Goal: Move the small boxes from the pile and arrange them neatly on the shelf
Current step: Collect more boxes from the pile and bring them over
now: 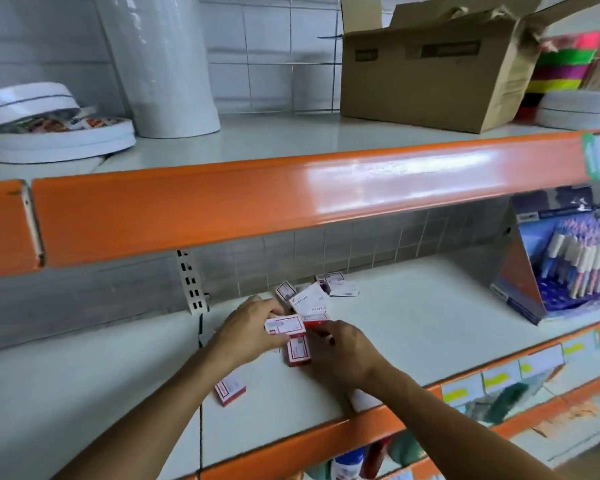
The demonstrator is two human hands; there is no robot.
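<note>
Several small red-and-white staple boxes lie in a loose pile [317,294] at the back of the white middle shelf [430,327]. My left hand [253,329] grips one small box [285,324] between thumb and fingers, just above the shelf. My right hand [347,351] reaches in from the right, its fingers curled against a red box [315,320] beside the held one. Another box [297,351] stands on the shelf right below both hands. One more box [230,389] lies alone nearer the front edge, under my left forearm.
A pen display box [561,268] stands at the right of the middle shelf. The upper shelf, behind its orange lip [291,195], carries a cardboard carton [433,71], a white roll [163,64] and tape rolls [49,126]. A slotted upright [192,282] stands at the back left.
</note>
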